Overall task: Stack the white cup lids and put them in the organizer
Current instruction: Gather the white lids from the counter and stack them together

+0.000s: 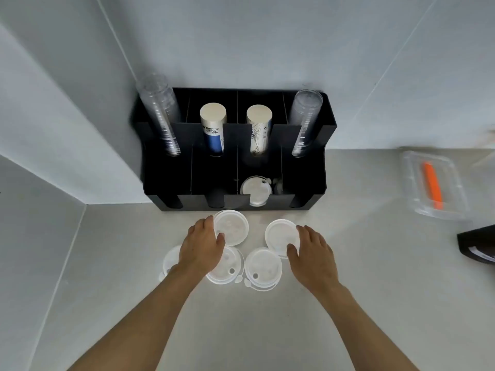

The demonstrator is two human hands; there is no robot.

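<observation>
White plastic cup lids lie flat on the pale grey bench (267, 330) just in front of the black organizer (305, 167), five of them in two loose rows: a far left lid (233, 227) and a far right lid (280, 235) nearest the organizer, and behind them a near middle lid (227, 266), a near right lid (263, 266) and a near left lid (170, 259) half hidden under your forearm. Each is round with a raised rim, and the two near ones show a small sip hole and a tab. Your left hand (202, 246) rests on the far left lid's edge, grip apart, with fingertips on its rim and the thumb on its face; your right hand (312, 249) is spread likewise over the far right lid's right edge, thumb at its near rim. Neither lid is clearly lifted. One more lid in the organizer (255, 190) sits in the third front compartment from the left; the other three front compartments look dark. Behind stand four upright stacks: two clear cup stacks (160, 116) at the ends and two paper cup stacks (213, 127) between. Well off to the right lies a clear container (409, 188) with an orange object (432, 184) inside, and a dark object (476, 245) is cut off by the frame.
</observation>
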